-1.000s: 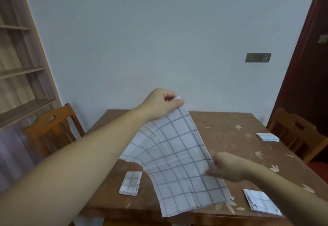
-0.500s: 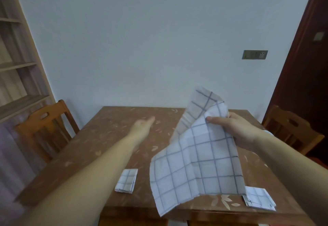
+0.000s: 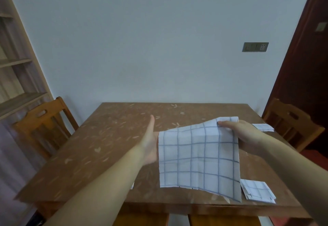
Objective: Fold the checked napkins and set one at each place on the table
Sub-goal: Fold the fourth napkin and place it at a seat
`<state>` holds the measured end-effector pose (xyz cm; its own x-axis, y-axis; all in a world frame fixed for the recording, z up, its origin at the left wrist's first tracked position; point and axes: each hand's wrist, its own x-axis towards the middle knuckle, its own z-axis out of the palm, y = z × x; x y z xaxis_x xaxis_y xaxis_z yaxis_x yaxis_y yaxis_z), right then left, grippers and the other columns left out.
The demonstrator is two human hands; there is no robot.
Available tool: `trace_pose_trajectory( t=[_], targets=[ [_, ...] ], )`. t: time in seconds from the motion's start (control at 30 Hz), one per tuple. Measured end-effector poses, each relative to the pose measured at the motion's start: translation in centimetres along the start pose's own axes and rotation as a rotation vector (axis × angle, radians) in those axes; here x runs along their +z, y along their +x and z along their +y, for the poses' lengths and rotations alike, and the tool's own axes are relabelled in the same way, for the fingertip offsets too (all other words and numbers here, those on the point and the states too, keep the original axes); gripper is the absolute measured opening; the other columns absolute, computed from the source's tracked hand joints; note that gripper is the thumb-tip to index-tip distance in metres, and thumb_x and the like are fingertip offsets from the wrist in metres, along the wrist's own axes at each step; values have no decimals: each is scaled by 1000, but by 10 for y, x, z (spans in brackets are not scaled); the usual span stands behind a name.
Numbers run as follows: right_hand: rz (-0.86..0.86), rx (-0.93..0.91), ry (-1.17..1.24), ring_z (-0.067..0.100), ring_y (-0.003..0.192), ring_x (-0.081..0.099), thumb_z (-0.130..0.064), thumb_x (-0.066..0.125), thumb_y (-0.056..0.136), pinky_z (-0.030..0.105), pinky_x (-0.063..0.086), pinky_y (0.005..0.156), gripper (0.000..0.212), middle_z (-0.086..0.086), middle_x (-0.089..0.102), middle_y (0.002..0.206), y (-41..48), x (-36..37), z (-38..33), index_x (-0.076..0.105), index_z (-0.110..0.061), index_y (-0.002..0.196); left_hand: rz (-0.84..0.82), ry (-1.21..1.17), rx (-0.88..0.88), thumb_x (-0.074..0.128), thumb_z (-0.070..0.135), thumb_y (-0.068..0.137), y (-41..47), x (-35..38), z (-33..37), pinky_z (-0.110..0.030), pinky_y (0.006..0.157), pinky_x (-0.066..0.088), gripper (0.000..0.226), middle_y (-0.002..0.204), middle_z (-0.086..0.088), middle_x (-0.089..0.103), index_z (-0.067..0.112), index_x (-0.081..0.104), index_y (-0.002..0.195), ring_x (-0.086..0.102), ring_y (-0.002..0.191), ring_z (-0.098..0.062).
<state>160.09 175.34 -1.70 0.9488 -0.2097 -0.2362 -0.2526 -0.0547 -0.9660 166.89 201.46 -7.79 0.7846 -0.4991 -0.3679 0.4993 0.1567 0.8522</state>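
1. Where it meets the pale wall, the brown counter [image 3: 106, 145] fills the middle of the room, with a wooden chair [image 3: 44, 124] at its left side and a second chair [image 3: 291, 119] at its right.
2. Above the counter's near half hangs the checked napkin [image 3: 198, 158], its lower edge down by the front edge.
3. The right hand [image 3: 243, 137] pinches the napkin's upper right corner, thumb on top.
4. The left hand [image 3: 150, 142] is flat with straight fingers at the cloth's left edge, gripping nothing.
5. A folded napkin [image 3: 257, 190] lies at the near right corner; a second folded napkin [image 3: 262, 127] lies by the right-hand chair.
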Motion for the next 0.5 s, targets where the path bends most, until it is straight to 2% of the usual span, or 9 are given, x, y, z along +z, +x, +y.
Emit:
trace_pose_trajectory(
  t=[0.03,0.1,0.17,0.23,0.3,0.43,0.5],
  targets=[
    [15,14,0,28,88,71,-22,63,92,34,56,69,16,13,74,96,1,-1,1,67,-7,99,-16,50,30,31,73,90,-4,3,4,-48,97,50,81,119,-19,68,9,71,118,65,112,-35],
    [21,44,-1,28,93,71,-24,65,91,36,57,74,21,13,75,100,4,-5,2,67,-9,105,-3,172,112,58,42,92,-5,6,9,-45,93,53,44,118,-18,69,7,68,117,68,106,-31],
    [2,61,-31,29,95,70,-21,65,90,38,58,77,20,12,75,102,5,-9,3,68,-11,107,83,220,194,65,19,90,-6,10,15,-44,89,56,25,111,-20,71,3,69,110,71,98,-30],
    [-9,62,-78,27,91,70,-13,64,90,37,57,71,13,11,74,99,3,-12,5,68,-12,103,175,204,238,67,15,90,-6,11,21,-48,94,53,21,107,-20,72,1,70,106,70,100,-33],
    [-13,76,-122,25,87,70,-8,65,89,34,56,68,14,10,75,99,1,-13,10,69,-12,102,225,190,274,67,14,90,-7,14,27,-48,92,53,18,104,-21,72,2,71,101,70,98,-34],
    [18,82,-137,30,100,69,-5,63,89,41,53,94,19,10,75,105,3,-14,21,70,-13,105,276,211,327,67,17,91,-9,11,34,-43,81,56,15,99,-20,74,3,73,96,71,87,-32],
    [37,72,-92,30,100,69,-5,61,91,41,53,93,22,10,76,104,5,-15,22,68,-12,110,307,239,355,68,17,90,-11,11,36,-41,80,56,13,98,-19,74,6,73,91,71,84,-30]
  ],
)
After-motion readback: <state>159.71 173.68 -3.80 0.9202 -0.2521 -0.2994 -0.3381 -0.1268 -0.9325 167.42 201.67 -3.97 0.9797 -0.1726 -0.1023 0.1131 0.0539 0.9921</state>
